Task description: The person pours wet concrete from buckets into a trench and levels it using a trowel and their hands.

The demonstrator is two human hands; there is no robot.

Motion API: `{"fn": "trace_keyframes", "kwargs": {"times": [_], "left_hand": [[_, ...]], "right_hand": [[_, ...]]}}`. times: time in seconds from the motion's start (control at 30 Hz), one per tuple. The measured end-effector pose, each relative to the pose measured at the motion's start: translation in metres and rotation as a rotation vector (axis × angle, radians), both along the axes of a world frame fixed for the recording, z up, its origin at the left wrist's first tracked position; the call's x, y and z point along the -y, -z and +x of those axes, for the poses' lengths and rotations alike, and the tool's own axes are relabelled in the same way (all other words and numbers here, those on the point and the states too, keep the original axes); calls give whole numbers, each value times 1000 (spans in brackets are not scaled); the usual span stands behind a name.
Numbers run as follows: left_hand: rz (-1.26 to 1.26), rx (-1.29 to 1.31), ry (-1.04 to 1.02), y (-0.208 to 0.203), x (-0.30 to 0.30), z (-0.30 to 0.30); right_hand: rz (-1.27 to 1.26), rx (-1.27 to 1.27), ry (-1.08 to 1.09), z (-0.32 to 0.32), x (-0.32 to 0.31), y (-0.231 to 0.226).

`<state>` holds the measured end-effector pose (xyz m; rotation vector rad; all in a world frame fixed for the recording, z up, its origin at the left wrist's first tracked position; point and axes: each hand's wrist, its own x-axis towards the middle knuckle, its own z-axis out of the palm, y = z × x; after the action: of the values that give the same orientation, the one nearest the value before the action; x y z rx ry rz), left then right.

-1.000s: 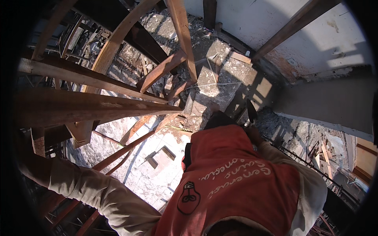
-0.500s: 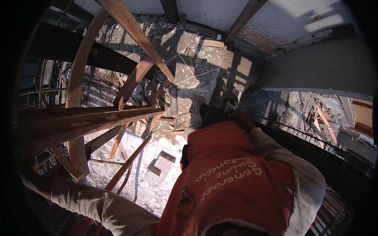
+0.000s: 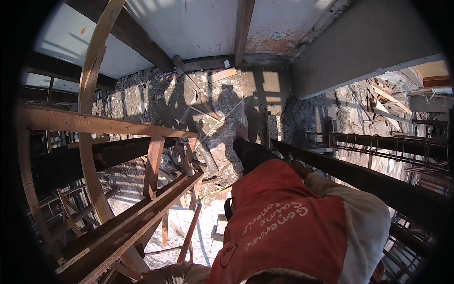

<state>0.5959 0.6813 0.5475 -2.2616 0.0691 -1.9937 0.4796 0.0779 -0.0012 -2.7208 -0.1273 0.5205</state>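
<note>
Person's right hand [image 3: 298,168] just beyond upper right edge of red shirt [image 3: 283,208], beside dark beam [image 3: 359,180]; fingers lost in shade — cannot tell whether clenched, loose or grasping. Left hand out of view; only left sleeve [image 3: 177,273] shows, lower left of shirt. Beam right of shirt, long axis slanting, tapering end pointing up past shirt; hand perhaps there for balance. Bare foot [image 3: 241,131] ahead of shirt. Timber frame [image 3: 109,124] left of shirt — braces likely set as props.
</note>
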Motion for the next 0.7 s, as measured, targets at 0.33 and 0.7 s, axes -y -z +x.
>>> {"fn": "trace_keyframes", "kwargs": {"times": [0.33,0.7], "left_hand": [[-741,-2163,-217,412,59,52],[-660,-2339,197,463,94,172]], "right_hand": [[132,-312,289,171,-8,-55],[433,-198,1112,113,17,-20]]}}
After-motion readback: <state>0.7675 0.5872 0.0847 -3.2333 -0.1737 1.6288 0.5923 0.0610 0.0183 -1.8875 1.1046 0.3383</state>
